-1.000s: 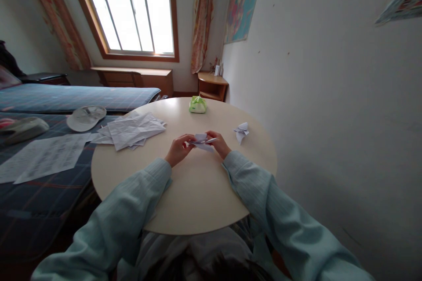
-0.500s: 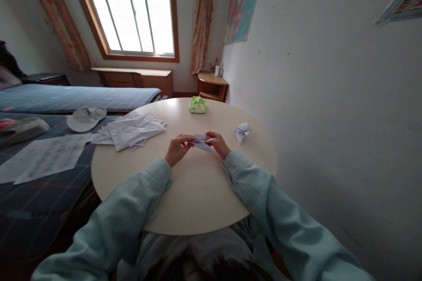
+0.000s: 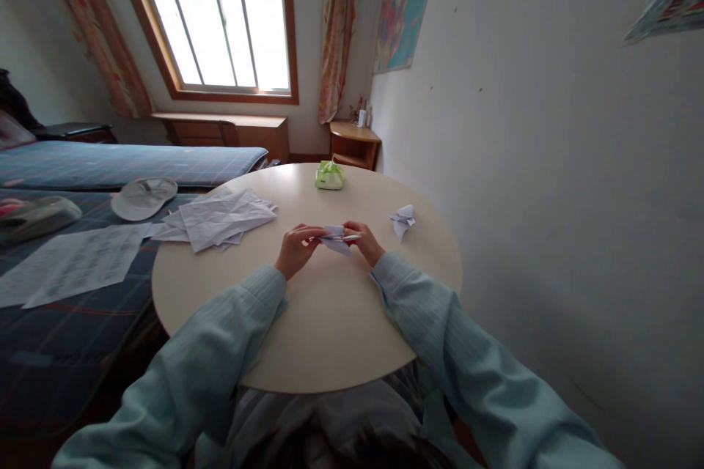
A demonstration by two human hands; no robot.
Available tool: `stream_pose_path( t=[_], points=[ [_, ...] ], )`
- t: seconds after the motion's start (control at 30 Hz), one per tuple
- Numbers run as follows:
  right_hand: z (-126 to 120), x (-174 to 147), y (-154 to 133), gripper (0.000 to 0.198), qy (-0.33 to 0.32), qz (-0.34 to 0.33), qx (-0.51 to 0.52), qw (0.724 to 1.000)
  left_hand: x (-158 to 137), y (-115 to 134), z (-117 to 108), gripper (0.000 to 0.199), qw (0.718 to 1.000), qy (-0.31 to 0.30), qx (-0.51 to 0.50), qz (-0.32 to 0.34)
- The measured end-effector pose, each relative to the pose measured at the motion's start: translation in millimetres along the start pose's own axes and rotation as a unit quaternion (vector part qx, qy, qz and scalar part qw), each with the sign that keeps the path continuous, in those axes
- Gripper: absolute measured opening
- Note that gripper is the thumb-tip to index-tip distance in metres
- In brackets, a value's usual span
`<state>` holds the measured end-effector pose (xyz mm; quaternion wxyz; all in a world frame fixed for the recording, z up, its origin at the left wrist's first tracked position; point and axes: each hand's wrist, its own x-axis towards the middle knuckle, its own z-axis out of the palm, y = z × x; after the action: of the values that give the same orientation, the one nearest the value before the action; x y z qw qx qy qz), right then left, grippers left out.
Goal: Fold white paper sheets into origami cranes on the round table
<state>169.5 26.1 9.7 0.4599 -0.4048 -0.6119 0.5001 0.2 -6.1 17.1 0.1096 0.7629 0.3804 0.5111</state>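
Observation:
A small folded piece of white paper [image 3: 336,242] is held over the middle of the round table [image 3: 330,330]. My left hand [image 3: 298,248] pinches its left side between thumb and fingers. On the opposite side, my right hand [image 3: 364,242] grips the paper's right edge, fingers closed. Part of the folds is covered by my fingers. To the right of my hands, a second folded paper figure [image 3: 403,221] rests on the tabletop, apart from both hands.
Loose white sheets [image 3: 225,218] are piled at the table's left, with printed pages [image 3: 82,264] on the bed beside it. A green tissue pack [image 3: 330,176] stands near the far edge. A white cap [image 3: 144,199] lies on the bed. The wall [image 3: 550,198] rises at right.
The folded paper has tilted slightly between my fingers, its lower flap shifting a little. Both hands have stayed nearly in place.

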Motion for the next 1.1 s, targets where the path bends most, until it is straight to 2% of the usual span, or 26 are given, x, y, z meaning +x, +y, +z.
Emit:
stream_pose_path(
  t=[0.23,0.5,0.77,0.97,1.1],
  points=[
    [-1.4,1.2,0.5,0.015,-0.013,-0.013,-0.009,1.0,0.8,0.4,-2.7,0.016,1.0,-0.003,-0.001,0.014],
    [0.5,-3.5,-6.7,0.008,-0.05,0.059,0.046,0.996,0.1,-4.8,-2.5,0.02,0.999,0.019,0.025,0.03],
    [-2.0,-2.6,-4.6,0.008,-0.118,0.138,0.16,0.97,-0.8,-7.2,-1.6,0.017,0.993,0.035,0.059,0.1],
    [-3.6,-5.6,-9.9,0.012,-0.142,0.192,0.198,0.951,-1.2,-8.2,-0.7,0.016,0.99,0.031,0.069,0.117],
    [-5.0,-5.7,-9.8,0.016,-0.17,0.201,0.226,0.938,-1.7,-7.8,-0.7,0.016,0.989,0.027,0.075,0.122]
  ],
)
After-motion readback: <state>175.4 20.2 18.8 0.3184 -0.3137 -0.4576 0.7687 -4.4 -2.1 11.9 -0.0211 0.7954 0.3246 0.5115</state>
